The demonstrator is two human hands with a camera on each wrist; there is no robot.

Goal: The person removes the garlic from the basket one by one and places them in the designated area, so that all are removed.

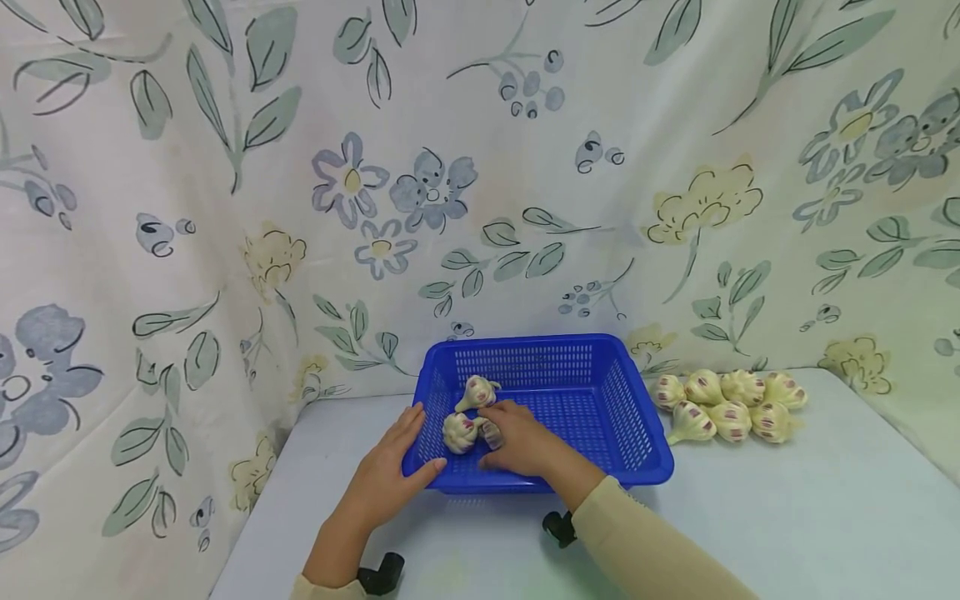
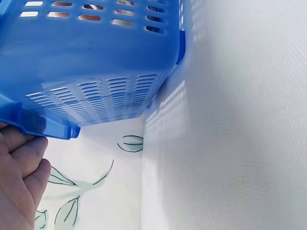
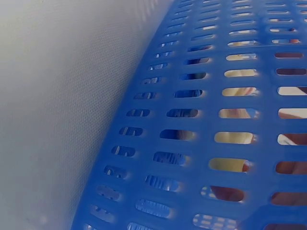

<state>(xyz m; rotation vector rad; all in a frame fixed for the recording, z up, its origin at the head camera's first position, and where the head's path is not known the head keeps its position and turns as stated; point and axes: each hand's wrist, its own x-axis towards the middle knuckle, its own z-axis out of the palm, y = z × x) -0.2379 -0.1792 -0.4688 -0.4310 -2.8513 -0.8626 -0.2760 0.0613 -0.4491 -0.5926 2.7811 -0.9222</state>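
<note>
A blue plastic basket [image 1: 540, 482] with slotted walls stands on the white table. Two garlic bulbs, one farther back [image 1: 478, 392] and one nearer [image 1: 458, 433], lie in its left part. My right hand [image 1: 521, 442] reaches in over the near rim and grips another garlic bulb [image 1: 491, 434] beside them, partly hidden by the fingers. At the basket's near left corner my left hand [image 1: 386, 462] rests along the rim, thumb spread toward the near side. In the left wrist view, its fingers [image 2: 29, 155] touch the rim's outer edge. The right wrist view shows mainly the slotted basket wall [image 3: 206, 124].
Several garlic bulbs [image 1: 731, 408] sit grouped in two rows on the table [image 1: 817, 508], right of the basket. A floral cloth [image 1: 480, 183] hangs behind and to the left. Black wrist devices [image 1: 384, 575] show at both sleeves.
</note>
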